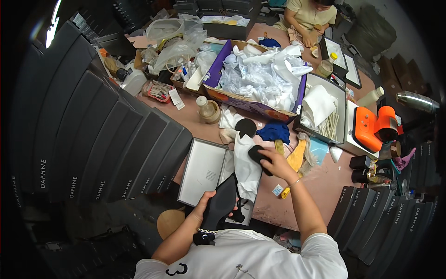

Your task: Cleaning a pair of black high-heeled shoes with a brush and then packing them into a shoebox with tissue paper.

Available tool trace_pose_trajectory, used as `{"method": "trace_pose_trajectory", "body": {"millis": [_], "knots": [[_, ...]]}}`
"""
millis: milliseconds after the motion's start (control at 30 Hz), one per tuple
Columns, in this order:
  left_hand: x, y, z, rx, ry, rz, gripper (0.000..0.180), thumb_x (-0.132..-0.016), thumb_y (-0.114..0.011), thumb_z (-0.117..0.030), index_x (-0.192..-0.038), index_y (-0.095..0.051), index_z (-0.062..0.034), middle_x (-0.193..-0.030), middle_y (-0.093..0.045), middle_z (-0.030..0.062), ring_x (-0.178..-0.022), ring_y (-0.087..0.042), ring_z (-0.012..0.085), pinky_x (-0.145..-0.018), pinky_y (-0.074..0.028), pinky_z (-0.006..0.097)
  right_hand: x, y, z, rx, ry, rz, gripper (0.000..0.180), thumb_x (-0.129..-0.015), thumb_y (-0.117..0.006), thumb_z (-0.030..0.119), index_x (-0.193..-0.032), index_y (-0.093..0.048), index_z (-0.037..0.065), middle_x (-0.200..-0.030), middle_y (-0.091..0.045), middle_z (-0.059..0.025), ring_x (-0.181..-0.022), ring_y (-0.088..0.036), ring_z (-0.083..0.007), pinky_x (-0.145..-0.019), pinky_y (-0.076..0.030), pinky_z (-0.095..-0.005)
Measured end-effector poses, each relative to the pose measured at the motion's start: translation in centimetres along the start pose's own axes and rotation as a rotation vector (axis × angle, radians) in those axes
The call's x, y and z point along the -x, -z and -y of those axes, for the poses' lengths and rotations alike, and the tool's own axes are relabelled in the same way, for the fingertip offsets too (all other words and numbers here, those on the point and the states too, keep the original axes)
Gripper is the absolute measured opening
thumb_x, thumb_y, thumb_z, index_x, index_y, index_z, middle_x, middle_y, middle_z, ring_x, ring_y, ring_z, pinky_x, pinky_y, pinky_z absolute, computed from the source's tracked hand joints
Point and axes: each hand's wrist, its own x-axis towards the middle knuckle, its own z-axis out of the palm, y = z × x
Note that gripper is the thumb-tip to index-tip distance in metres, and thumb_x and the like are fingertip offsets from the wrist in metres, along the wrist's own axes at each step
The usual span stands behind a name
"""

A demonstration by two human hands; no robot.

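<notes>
My left hand [204, 209] grips a black pointed shoe [218, 207] sole-up, its heel toward my body. My right hand [275, 163] is closed on a second black shoe [258, 156], holding it against a sheet of white tissue paper [246, 167]. The paper drapes over an open white shoe box [204, 169] in front of me. A black round brush or pad [245, 126] lies just beyond the paper, beside a blue cloth [275, 131].
Stacks of black shoe boxes [102, 139] rise at my left and also at the lower right [395, 218]. A purple box of crumpled white paper [260, 76], a glue jar [206, 109], an orange tool [374, 125] and clutter cover the table. Another person [309, 16] works at the far side.
</notes>
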Motion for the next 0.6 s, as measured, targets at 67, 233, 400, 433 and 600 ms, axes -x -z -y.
{"method": "trace_pose_trajectory", "body": {"millis": [67,233,400,433,600], "knots": [[-0.5,0.2,0.0,0.035,-0.004,0.012,0.072,-0.085,-0.046,-0.049,-0.133,-0.041,0.0050,-0.123,-0.054,0.0220,-0.102,-0.061,0.0312,-0.079,-0.056,0.040,-2.4,1.9,0.6,0.005,-0.067,-0.284,0.042,-0.082,-0.061,0.016,-0.121,-0.058,0.001,-0.126,-0.051,-0.0224,-0.115,-0.051,-0.0387,-0.099,-0.041,-0.0396],[-1.5,0.8,-0.2,0.149,-0.118,0.016,0.076,-0.085,-0.045,-0.053,-0.136,-0.039,0.0029,-0.123,-0.053,0.0235,-0.093,-0.062,0.0310,-0.069,-0.056,0.040,-10.8,0.6,-1.1,0.428,0.147,-0.392,0.041,-0.081,-0.064,0.013,-0.122,-0.059,0.007,-0.122,-0.051,-0.0185,-0.106,-0.052,-0.0352,-0.089,-0.045,-0.0429],[-1.5,1.3,-0.4,0.208,-0.208,-0.020,0.076,-0.086,-0.043,-0.059,-0.132,-0.044,0.0022,-0.117,-0.056,0.0218,-0.087,-0.063,0.0296,-0.064,-0.055,0.039,-13.8,-2.7,-6.0,0.639,0.218,-0.044,0.034,-0.081,-0.065,0.017,-0.115,-0.066,0.015,-0.113,-0.057,-0.0114,-0.103,-0.053,-0.0288,-0.082,-0.046,-0.0404],[-1.3,1.1,-0.5,0.209,-0.238,-0.032,0.074,-0.088,-0.043,-0.058,-0.130,-0.045,0.0029,-0.114,-0.058,0.0199,-0.084,-0.064,0.0267,-0.067,-0.056,0.037,-14.1,-2.1,-5.2,0.552,0.207,-0.146,0.032,-0.082,-0.065,0.017,-0.114,-0.066,0.013,-0.109,-0.058,-0.0123,-0.099,-0.055,-0.0295,-0.081,-0.047,-0.0397],[-0.7,0.9,-0.3,0.243,-0.238,-0.084,0.070,-0.091,-0.039,-0.057,-0.127,-0.049,0.0012,-0.111,-0.059,0.0184,-0.084,-0.064,0.0250,-0.067,-0.055,0.036,-7.0,0.6,8.3,0.047,0.387,-0.284,0.028,-0.083,-0.064,0.012,-0.110,-0.064,0.004,-0.092,-0.059,-0.0155,-0.087,-0.058,-0.0303,-0.077,-0.048,-0.0361]]}}
